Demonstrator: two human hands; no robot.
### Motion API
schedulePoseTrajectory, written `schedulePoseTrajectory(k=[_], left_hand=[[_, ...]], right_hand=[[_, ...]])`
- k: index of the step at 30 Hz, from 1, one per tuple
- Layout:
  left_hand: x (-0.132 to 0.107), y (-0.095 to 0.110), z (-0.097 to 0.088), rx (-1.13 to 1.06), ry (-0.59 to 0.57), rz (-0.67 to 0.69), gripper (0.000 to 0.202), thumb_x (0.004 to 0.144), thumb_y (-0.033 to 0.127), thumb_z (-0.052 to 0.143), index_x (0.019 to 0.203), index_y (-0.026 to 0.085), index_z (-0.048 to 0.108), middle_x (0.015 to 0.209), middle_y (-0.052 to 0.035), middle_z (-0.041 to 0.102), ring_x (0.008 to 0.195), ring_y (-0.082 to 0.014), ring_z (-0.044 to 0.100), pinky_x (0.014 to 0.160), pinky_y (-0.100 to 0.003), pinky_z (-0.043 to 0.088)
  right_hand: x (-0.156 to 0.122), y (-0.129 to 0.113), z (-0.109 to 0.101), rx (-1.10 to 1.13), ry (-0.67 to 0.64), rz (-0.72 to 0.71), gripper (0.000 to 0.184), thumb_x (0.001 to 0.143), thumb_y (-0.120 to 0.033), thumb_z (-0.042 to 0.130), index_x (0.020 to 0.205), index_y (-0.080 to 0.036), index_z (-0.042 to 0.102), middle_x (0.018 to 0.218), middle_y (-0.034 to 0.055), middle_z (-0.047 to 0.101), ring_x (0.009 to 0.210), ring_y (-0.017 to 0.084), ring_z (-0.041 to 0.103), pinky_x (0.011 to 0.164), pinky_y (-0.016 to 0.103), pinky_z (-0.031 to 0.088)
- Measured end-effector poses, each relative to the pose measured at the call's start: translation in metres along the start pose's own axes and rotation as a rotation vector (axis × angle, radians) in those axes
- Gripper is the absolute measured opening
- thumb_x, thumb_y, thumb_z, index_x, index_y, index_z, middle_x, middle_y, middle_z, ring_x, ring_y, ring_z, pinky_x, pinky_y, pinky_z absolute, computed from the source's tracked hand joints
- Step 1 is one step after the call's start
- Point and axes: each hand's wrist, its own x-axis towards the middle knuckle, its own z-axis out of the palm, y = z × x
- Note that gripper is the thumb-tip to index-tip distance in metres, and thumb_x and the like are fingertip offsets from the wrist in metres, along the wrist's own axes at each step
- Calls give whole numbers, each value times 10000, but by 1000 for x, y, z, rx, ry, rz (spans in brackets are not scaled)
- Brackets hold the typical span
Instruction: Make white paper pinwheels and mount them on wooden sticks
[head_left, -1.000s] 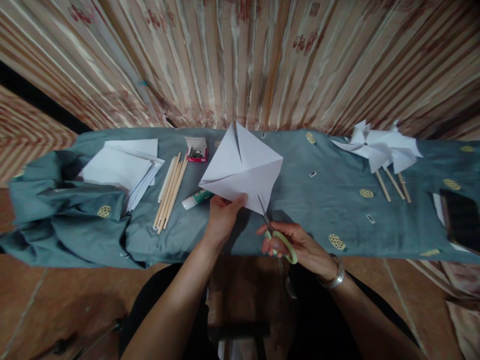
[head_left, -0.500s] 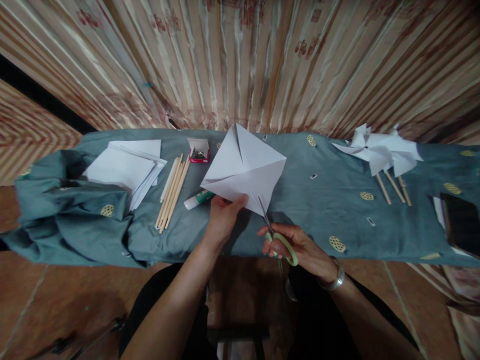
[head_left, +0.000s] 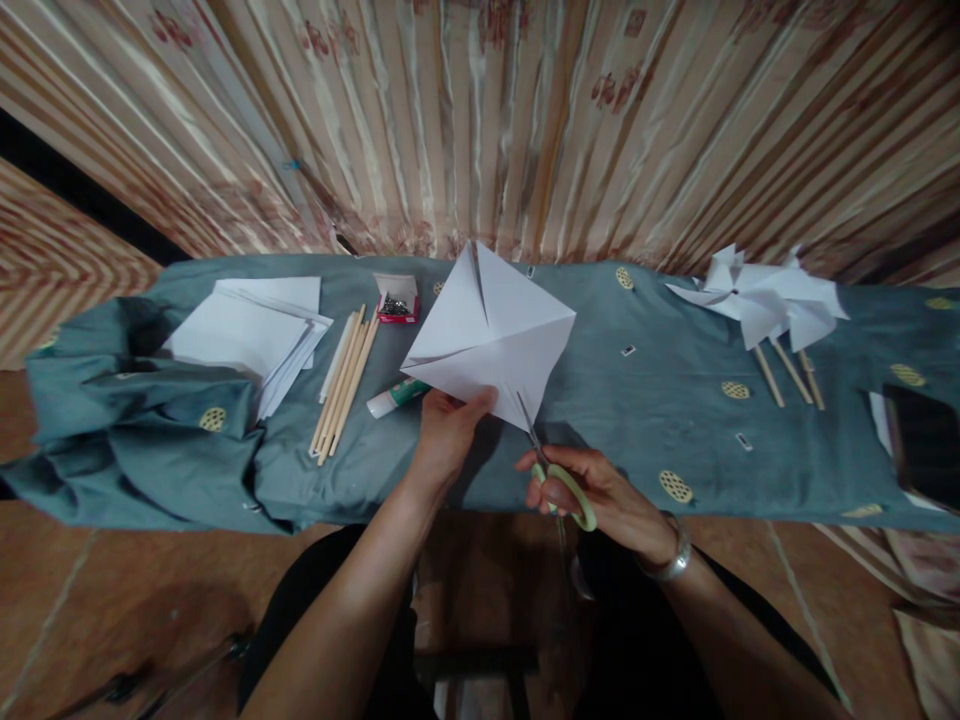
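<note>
While a cloth-covered table spreads beneath, the slit white paper is over its middle, pinched at the near edge by the left hand. The right hand grips green-handled scissors, blades at the paper's near corner.

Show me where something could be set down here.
The widest bare stretch of cloth lies between the held paper and the white pinwheels; a smaller one between those and the dark phone. Left of the held paper it's crowded: glue stick, red box, loose sticks, paper stack.
</note>
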Motion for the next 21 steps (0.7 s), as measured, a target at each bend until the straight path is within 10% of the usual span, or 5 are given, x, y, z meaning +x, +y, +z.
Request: schedulePoseTrajectory(k=[21], left_hand=[[-1,5,1,21,8,1,259,591,237,779,822,165,688,825,-25,721,755,-165,633,757,-281,495]], right_hand=[[2,3,5,151,45,17,502,684,-536,783,966,-147,638,608,-52,549,545,64,521,535,201,431]])
